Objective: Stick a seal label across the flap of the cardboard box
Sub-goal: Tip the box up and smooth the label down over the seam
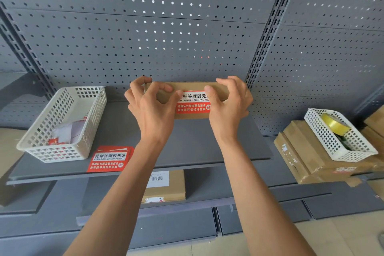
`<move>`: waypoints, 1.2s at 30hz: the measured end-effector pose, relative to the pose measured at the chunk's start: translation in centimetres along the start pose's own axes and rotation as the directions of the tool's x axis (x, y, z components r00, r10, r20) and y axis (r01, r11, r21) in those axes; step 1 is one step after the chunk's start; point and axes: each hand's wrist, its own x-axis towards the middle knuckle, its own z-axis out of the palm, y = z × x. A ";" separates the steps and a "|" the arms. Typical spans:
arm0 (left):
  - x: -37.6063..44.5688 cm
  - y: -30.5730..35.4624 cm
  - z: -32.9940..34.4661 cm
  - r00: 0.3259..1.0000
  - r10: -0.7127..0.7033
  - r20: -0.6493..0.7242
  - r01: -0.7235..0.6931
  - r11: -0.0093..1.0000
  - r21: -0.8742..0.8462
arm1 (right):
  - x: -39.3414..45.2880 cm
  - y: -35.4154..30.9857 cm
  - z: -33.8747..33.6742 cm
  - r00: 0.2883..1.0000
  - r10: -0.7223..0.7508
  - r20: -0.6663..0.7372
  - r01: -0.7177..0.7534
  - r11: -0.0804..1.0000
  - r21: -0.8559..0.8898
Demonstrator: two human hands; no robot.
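A small brown cardboard box [194, 87] rests on the grey shelf [187, 143] against the pegboard. A red and white seal label [193, 103] lies over its top front edge and down its front face. My left hand [152, 108] grips the box's left end, thumb pressing the label's left edge. My right hand [228, 104] grips the right end, thumb on the label's top right corner. A stack of spare seal labels [110, 160] lies at the shelf's front left.
A white basket [62, 124] with label scraps stands at left. At right, another white basket [340, 133] with a yellow tape roll [334, 123] sits on stacked brown cartons [307, 156]. A labelled parcel [166, 187] lies on the lower shelf.
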 end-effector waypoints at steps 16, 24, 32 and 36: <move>0.3 -0.6 -0.5 0.997 0.030 0.068 -0.029 1.000 -0.013 | 0.5 0.8 -1.1 0.993 -0.055 0.102 0.050 0.997 0.053; 0.4 -1.7 -1.6 0.971 0.125 0.204 -0.125 0.992 -0.011 | 1.0 2.4 -2.6 0.932 -0.164 0.323 0.174 0.985 -0.003; 0.6 -2.0 -2.0 0.956 0.139 0.258 -0.141 0.990 -0.009 | 1.5 3.1 -3.4 0.874 -0.151 0.462 0.212 0.974 -0.082; 0.8 -2.2 -2.1 0.948 0.154 0.278 -0.161 0.987 0.002 | 1.6 3.3 -3.7 0.859 -0.164 0.485 0.239 0.966 -0.096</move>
